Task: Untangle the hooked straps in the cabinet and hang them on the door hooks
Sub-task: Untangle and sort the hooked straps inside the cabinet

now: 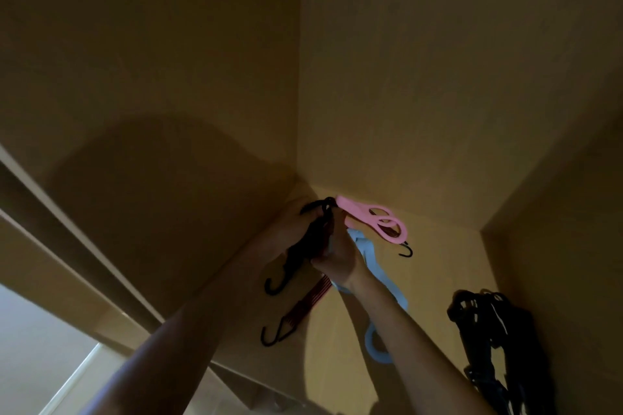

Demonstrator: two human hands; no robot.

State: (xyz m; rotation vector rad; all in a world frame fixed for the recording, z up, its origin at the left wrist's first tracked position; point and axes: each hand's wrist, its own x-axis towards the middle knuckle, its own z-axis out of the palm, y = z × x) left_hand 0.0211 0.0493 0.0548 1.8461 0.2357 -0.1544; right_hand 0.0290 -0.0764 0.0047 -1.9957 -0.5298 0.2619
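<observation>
Deep in the cabinet corner, both hands are on a tangle of straps. My left hand (296, 222) grips a black strap (305, 246) whose black hook (273, 285) hangs below. My right hand (337, 256) is closed on the bundle where a red strap (312, 296) with a black hook (271, 335) and a light blue strap (374, 266) with a ring end (374, 345) meet. A pink strap (371, 217) with loop ends lies beyond on the shelf, a small black hook (406, 250) beside it.
The cabinet's wooden shelf floor (438, 266), back wall and side walls close in around the hands. A dark heap of black cords or netting (492, 340) lies at the right against the side wall. The cabinet's front frame (67, 212) runs along the left.
</observation>
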